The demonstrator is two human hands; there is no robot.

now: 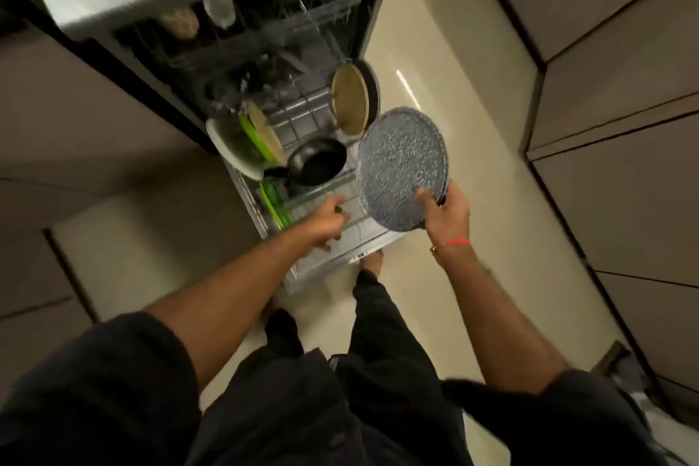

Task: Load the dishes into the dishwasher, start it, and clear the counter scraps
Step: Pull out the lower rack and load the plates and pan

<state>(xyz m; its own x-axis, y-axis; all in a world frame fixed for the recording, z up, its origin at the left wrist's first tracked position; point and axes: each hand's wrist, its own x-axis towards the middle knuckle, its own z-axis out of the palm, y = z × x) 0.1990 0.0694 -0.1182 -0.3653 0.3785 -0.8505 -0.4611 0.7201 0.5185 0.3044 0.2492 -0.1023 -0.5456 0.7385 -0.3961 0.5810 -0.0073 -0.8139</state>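
Speckled round plate (403, 168) pinched in right hand (446, 214), left hand (327, 223) loosely curled over wire rack (363, 235).

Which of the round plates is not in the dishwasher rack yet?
The grey speckled plate: the right hand grips its lower edge and holds it above the lower rack. The beige plates and green ones stand in the rack.

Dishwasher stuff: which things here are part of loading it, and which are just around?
Part of the job:
round grey speckled plate in right hand
pulled-out wire lower rack
small black frying pan
left hand reaching to the rack

Just around:
grey cabinet doors
cream floor
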